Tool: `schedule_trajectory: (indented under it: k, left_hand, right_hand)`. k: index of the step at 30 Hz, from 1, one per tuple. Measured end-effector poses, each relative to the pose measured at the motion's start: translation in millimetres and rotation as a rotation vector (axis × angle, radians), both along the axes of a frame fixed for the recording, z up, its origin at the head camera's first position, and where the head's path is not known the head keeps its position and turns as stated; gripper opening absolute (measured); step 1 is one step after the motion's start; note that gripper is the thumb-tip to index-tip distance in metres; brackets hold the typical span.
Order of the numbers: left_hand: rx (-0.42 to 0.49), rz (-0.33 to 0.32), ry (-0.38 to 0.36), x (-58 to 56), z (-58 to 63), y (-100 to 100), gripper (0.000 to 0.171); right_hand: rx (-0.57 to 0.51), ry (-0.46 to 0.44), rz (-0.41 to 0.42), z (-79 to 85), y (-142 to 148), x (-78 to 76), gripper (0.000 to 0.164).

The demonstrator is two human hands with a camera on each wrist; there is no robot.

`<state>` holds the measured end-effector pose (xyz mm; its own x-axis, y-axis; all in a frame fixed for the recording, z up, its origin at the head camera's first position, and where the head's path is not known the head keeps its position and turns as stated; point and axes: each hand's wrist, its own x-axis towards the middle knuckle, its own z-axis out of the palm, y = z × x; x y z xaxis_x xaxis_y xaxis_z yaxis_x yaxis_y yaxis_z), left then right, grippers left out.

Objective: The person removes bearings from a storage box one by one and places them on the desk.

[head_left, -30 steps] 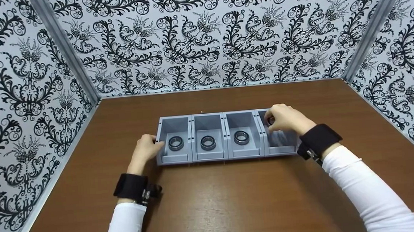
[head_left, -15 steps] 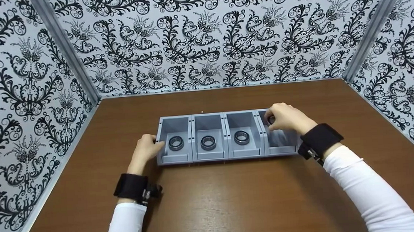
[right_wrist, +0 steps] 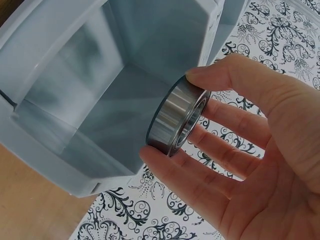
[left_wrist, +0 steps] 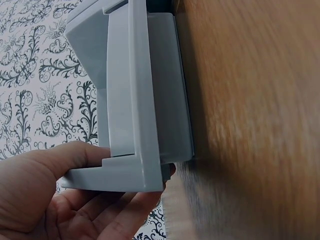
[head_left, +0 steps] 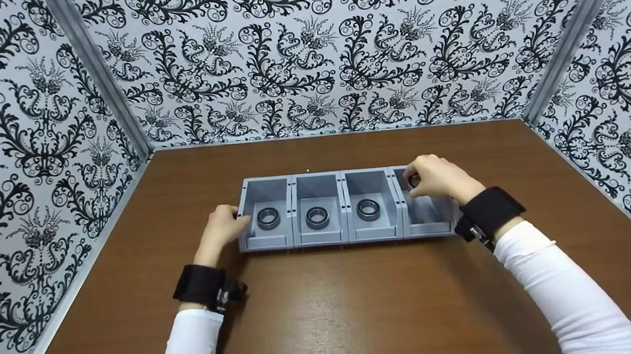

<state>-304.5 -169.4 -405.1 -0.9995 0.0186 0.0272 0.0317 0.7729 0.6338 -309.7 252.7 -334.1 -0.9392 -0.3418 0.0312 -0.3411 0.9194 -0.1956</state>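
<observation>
A row of several joined grey bins [head_left: 320, 238] stands on the table. My left hand [head_left: 223, 226] grips the side wall of the leftmost bin, thumb inside and fingers outside, as the left wrist view shows on the bin wall [left_wrist: 110, 177]. Over the rightmost bin [right_wrist: 95, 100], my right hand [head_left: 435, 178] holds a ball bearing [right_wrist: 177, 117] between thumb and fingers, tilted on edge. Ball bearings lie flat in the other bins: one on the left [head_left: 268, 218], a second [head_left: 317, 217] beside it, and a third [head_left: 368, 210].
The brown wooden table [head_left: 325, 309] extends around the bins. Patterned panels [head_left: 307, 55] enclose it at the back and both sides, with grey posts [head_left: 100, 75] at the corners. A tiny white speck lies behind the bins.
My right hand has shifted very slightly up and to the right with the ball bearing in it. The left hand and the bins have stayed in place.
</observation>
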Motion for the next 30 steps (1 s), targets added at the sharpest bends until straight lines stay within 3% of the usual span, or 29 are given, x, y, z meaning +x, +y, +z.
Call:
schedule_trajectory:
  k: [8, 18, 30]
  left_hand:
    - [0.009, -0.004, -0.018, 0.5, 0.8, -1, 0.018]
    - [0.015, -0.001, -0.018, 0.2, 0.4, -2, 0.017]
    - [0.025, 0.002, -0.031, -0.3, -1.0, 0, 0.020]
  right_hand:
    - [0.014, 0.012, 0.021, 1.2, 2, -1.0, 0.029]
    - [0.003, 0.007, 0.005, 5.4, 1, 2.0, 0.036]
    - [0.025, -0.008, -0.002, 10.6, 2, 10.1, 0.032]
